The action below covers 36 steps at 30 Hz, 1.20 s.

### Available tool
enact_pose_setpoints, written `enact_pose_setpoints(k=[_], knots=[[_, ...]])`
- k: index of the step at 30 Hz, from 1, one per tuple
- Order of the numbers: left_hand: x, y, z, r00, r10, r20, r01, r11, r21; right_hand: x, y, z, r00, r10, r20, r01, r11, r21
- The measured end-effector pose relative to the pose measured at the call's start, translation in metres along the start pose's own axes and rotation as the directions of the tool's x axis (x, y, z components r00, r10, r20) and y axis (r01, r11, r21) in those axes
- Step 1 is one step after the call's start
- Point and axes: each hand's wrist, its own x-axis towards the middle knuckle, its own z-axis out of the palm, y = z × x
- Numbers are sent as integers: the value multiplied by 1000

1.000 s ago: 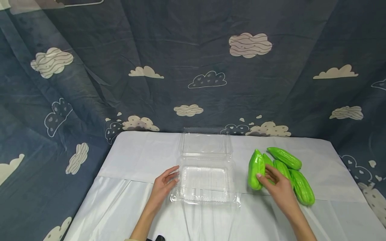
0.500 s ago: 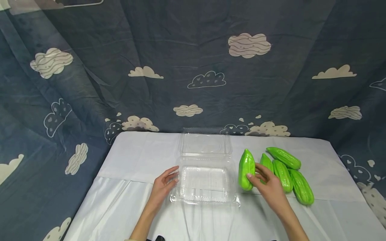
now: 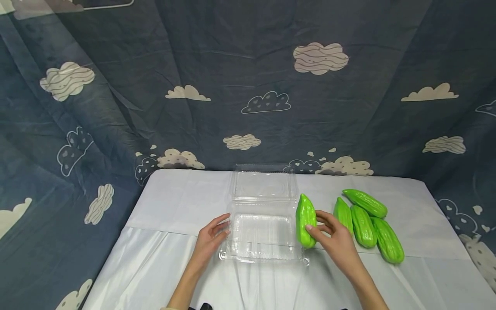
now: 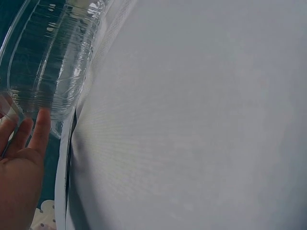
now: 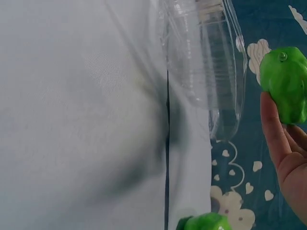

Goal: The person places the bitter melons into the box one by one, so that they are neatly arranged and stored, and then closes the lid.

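My right hand (image 3: 336, 242) pinches a glossy, ridged green bitter melon (image 3: 306, 221) between thumb and fingers. The melon stands tip-up beside the right edge of a clear plastic clamshell box (image 3: 263, 260), overlapping that edge in the head view. In the right wrist view, the melon's rounded end (image 5: 285, 81) faces the camera above the fingertips. My left hand (image 3: 208, 241) touches the box's left side with extended, slightly bent fingers. In the left wrist view, the fingertips meet the ribbed box wall (image 4: 57, 96). The box lies with its lid (image 3: 265, 185) folded back; nothing sits inside.
Several more bitter melons (image 3: 363, 226) lie grouped on the right of the white-covered table (image 3: 174, 198). A dark blue cloth (image 3: 255, 129) with a cloud pattern hangs behind and along the sides. A small dark object (image 3: 206, 306) shows near the left forearm.
My right hand has carried the bitter melon leftward, away from the other melons to the box's right edge. The left hand and the box have stayed in place.
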Motion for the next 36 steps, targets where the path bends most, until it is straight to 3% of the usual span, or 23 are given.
enact_pose_setpoints(k=[21,36], knots=[[0,-1,1,1000,-5,-8,4,1000,-11,1,-17,33,998,58,29,-58,998,14],[0,1,2,1000,-25,-14,25,1000,-9,-2,-26,60,993,111,29,-113,990,87]])
